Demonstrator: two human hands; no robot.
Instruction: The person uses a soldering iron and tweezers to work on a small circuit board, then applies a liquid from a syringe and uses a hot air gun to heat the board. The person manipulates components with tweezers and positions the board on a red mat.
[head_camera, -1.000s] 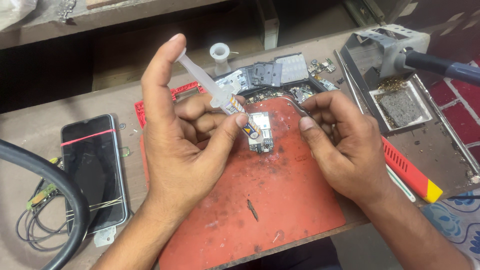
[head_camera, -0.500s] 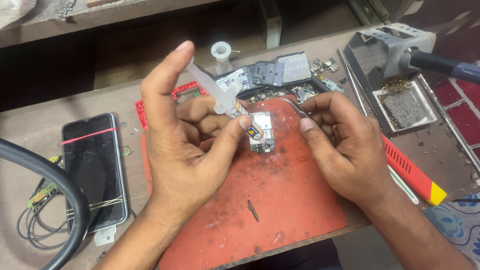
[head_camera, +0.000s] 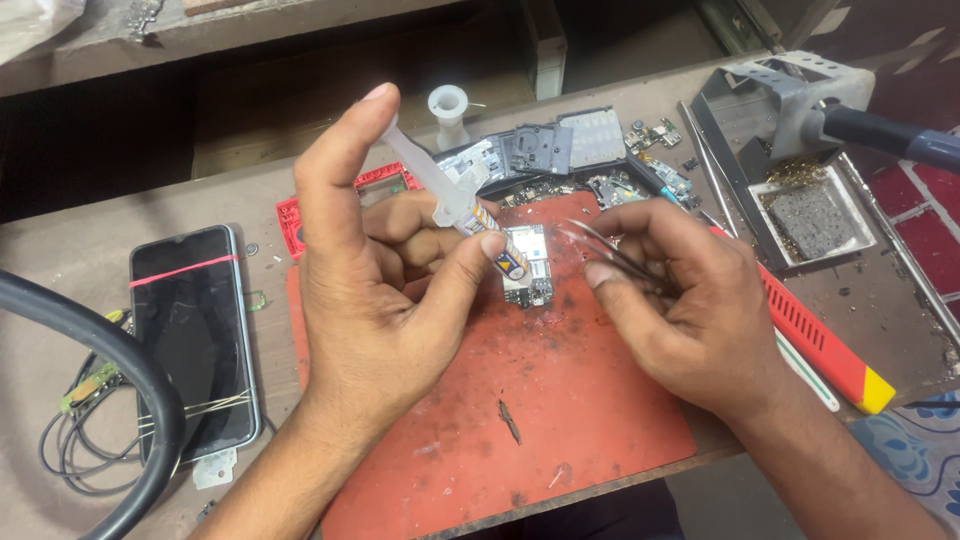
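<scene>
The flux syringe (head_camera: 455, 205) is gripped in the left hand (head_camera: 370, 290), tip over the small circuit board (head_camera: 527, 265) beside the thumb. Tweezers (head_camera: 600, 250) are pinched by the right hand (head_camera: 690, 310). The plunger should be pressed gently.

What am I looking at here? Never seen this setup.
One view from a camera worn on a person's head, looking down at a workbench. No machine, just two bare hands. The left hand holds a small syringe, index finger on the plunger, tip down at a little circuit board lying on a red mat. The right hand holds tweezers pointed toward that board. Around them: a phone with bands around it, cables, loose phone parts, a soldering iron stand and a red tool.
</scene>
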